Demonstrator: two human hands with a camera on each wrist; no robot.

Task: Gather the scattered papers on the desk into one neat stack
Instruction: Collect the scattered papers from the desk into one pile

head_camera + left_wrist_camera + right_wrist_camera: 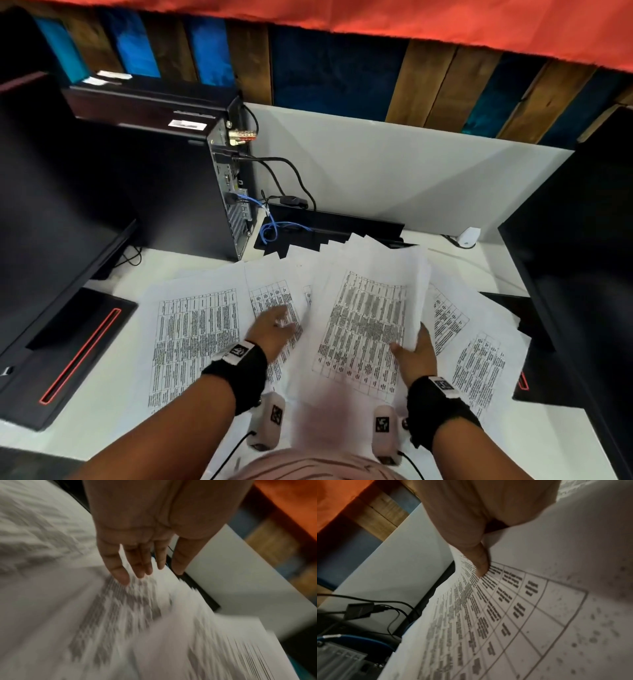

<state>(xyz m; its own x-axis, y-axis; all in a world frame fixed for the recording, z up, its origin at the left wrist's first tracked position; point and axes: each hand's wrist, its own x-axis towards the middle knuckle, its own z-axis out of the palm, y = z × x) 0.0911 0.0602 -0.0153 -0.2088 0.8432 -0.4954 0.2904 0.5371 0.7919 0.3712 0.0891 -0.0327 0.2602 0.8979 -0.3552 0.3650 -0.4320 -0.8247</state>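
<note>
Across the white desk, white printed paper sheets with black tables are lying fanned out and overlapping, spreading from left of centre to the right, where the last sheets are reaching a black monitor base with a red line. Near the centre, the right hand is gripping a lifted bundle of printed sheets by its right edge, thumb lying on the top page and the other fingers hidden behind the paper; the bundle is tilting up off the desk. Just to its left, the left hand is reaching out with fingers straight and slightly spread, fingertips touching the spread sheets and holding nothing; the left wrist view is blurred. Both wrists are wearing black bands. On the far left, a black computer tower is standing with black and blue cables trailing from its back, and a second black monitor base with a red line is sitting on the near left.
</note>
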